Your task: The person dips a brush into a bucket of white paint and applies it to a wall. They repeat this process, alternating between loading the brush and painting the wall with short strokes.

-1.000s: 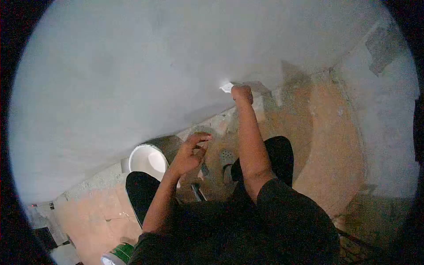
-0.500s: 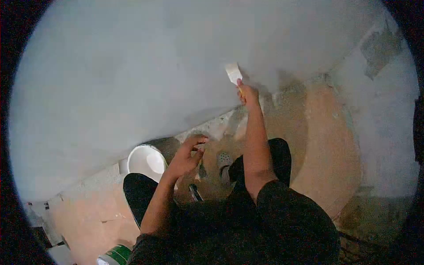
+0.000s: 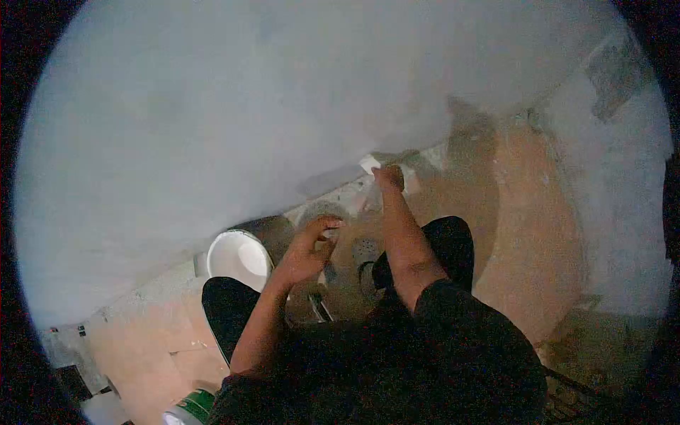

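Observation:
My right hand (image 3: 389,177) is closed round the handle of a paintbrush (image 3: 369,164). The brush's pale head lies low against the white wall (image 3: 234,106), close to where the wall meets the floor. My fingers cover the handle. My left hand (image 3: 312,248) hangs in the air above the floor, fingers loosely curved and apart, holding nothing. Just left of it stands a white bucket (image 3: 239,256) at the foot of the wall, with something white inside.
Behind my left side is a white and green tub (image 3: 193,406). Between my knees a grey clog (image 3: 365,249) shows on the brown floor (image 3: 531,234). A second wall with a bare grey patch (image 3: 618,78) rises at the right.
My right hand has brought the paintbrush down the wall to near its bottom edge. My left hand stays almost where it was.

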`<state>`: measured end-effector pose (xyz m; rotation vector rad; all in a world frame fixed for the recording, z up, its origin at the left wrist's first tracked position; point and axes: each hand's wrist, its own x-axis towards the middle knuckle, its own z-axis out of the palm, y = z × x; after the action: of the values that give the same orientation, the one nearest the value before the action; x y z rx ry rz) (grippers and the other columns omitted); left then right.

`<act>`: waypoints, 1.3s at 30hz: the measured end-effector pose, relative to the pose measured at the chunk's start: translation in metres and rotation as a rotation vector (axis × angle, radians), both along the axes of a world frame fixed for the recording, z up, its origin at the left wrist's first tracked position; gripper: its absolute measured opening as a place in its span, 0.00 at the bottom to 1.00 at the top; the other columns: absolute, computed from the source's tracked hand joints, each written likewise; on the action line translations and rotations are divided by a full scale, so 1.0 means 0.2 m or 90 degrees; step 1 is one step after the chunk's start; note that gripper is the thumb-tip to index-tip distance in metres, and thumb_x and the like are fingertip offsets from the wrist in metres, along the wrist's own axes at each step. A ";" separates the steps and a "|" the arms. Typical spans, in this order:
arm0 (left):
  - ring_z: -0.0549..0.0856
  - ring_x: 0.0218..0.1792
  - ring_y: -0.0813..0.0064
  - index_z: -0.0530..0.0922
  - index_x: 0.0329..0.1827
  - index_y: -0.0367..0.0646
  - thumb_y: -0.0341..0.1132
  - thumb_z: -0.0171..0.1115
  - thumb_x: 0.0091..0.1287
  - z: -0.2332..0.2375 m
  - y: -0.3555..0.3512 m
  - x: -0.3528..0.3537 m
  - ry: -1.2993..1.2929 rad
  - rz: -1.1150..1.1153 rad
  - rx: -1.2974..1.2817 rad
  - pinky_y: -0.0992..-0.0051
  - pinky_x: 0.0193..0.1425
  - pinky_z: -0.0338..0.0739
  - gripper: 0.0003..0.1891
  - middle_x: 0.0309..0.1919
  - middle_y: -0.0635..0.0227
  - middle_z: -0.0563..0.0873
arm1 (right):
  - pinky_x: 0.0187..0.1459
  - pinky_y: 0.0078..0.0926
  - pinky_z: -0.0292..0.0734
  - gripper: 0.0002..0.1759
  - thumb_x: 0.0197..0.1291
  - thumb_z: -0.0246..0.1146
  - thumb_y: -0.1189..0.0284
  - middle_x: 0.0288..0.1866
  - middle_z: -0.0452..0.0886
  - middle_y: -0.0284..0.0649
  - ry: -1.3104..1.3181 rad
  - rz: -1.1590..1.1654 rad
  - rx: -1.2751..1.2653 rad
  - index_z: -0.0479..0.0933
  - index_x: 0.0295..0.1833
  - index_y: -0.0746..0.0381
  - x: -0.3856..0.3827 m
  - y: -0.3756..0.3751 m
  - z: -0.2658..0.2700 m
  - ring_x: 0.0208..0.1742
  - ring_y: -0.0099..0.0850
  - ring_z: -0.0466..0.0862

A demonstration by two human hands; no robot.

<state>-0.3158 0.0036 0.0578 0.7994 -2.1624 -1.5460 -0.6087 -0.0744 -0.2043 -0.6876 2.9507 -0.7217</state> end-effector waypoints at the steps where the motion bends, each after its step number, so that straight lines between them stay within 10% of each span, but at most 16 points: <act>1: 0.77 0.58 0.60 0.74 0.57 0.44 0.23 0.54 0.64 0.00 0.00 0.00 0.001 0.007 0.016 0.66 0.58 0.75 0.18 0.57 0.59 0.76 | 0.35 0.35 0.76 0.34 0.53 0.65 0.43 0.21 0.80 0.44 0.092 -0.035 -0.044 0.79 0.29 0.70 -0.01 -0.01 -0.04 0.24 0.35 0.81; 2: 0.77 0.57 0.60 0.74 0.58 0.44 0.23 0.54 0.64 0.01 0.00 0.00 0.015 0.008 0.023 0.66 0.58 0.75 0.18 0.58 0.59 0.75 | 0.31 0.35 0.76 0.30 0.52 0.68 0.49 0.21 0.80 0.43 -0.264 0.100 -0.025 0.78 0.29 0.71 -0.12 -0.07 -0.04 0.22 0.35 0.80; 7: 0.74 0.62 0.65 0.75 0.57 0.46 0.21 0.53 0.65 0.01 -0.05 0.02 0.001 0.041 0.027 0.66 0.61 0.72 0.18 0.60 0.63 0.76 | 0.18 0.30 0.68 0.20 0.53 0.71 0.62 0.20 0.77 0.41 -0.268 0.188 -0.199 0.77 0.29 0.70 0.02 -0.09 0.65 0.17 0.29 0.75; 10: 0.75 0.61 0.65 0.75 0.56 0.47 0.24 0.54 0.67 0.02 -0.06 0.01 0.012 0.046 0.011 0.67 0.60 0.73 0.16 0.59 0.63 0.77 | 0.15 0.21 0.60 0.19 0.55 0.69 0.61 0.24 0.78 0.38 -0.546 0.031 -0.310 0.78 0.36 0.68 0.15 0.01 1.13 0.17 0.23 0.72; 17: 0.76 0.60 0.65 0.75 0.56 0.47 0.24 0.56 0.67 0.04 -0.02 0.03 0.009 0.053 0.005 0.68 0.59 0.73 0.16 0.57 0.64 0.78 | 0.15 0.17 0.55 0.19 0.54 0.71 0.59 0.17 0.72 0.31 -0.559 0.124 -0.581 0.81 0.31 0.66 0.30 0.11 1.52 0.15 0.18 0.67; 29: 0.74 0.61 0.68 0.74 0.57 0.46 0.25 0.52 0.69 0.01 -0.07 0.15 0.028 0.068 0.023 0.67 0.62 0.70 0.15 0.58 0.65 0.77 | 0.13 0.23 0.55 0.18 0.53 0.72 0.57 0.13 0.70 0.32 -0.694 0.055 -0.417 0.80 0.24 0.60 0.38 -0.13 0.47 0.09 0.21 0.65; 39: 0.77 0.58 0.69 0.74 0.58 0.44 0.24 0.54 0.67 -0.37 -0.31 0.43 -0.054 0.070 0.040 0.68 0.60 0.74 0.16 0.57 0.65 0.78 | 0.33 0.34 0.76 0.25 0.49 0.72 0.49 0.21 0.81 0.40 -0.364 -0.007 0.097 0.81 0.24 0.62 0.57 -0.03 -0.50 0.27 0.35 0.81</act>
<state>-0.2308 -0.0584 -0.0168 1.0043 -2.0994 -1.5573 -0.4941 -0.0798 -0.3036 -0.3710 2.4507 -0.5661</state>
